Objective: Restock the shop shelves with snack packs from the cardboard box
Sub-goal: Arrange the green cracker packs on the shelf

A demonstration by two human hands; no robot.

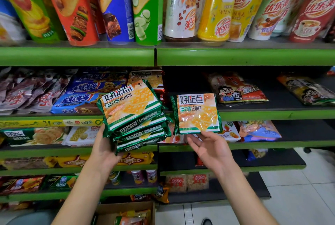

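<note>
A: Head view only. Left hand (107, 147)?

B: Curled under and around a stack of green-and-orange biscuit packs (134, 116), four or five deep, tilted, fanned a bit. Held in front of the second shelf (253, 114), left of the shelf divider.

A: Right hand (208, 147)?

B: Palm up, fingers mostly straight, tips pinching the bottom edge of a single biscuit pack (198, 113), same kind as the stack. Pack upright, face to camera, at the front lip of the second shelf, just right of the stack, not touching it as far as I can tell.

A: Resting on the shelf or lifted?

B: Cannot tell. Its lower edge hangs below the shelf lip.

A: Box?

B: Cardboard box (125, 208) at the bottom edge, between the forearms, open, a few orange and green packs inside.

A: Other stuff, quick.

B: Top shelf: tall crisp tubes (116, 7) on the left, milk tea cups (215, 7) on the right. Second shelf: blue cookie packs (87, 94) behind the stack on the left, a red cartoon snack bag (237, 90) lying flat to the right. Lower shelves hold mixed packets. White floor tiles (299, 188) lower right.
</note>
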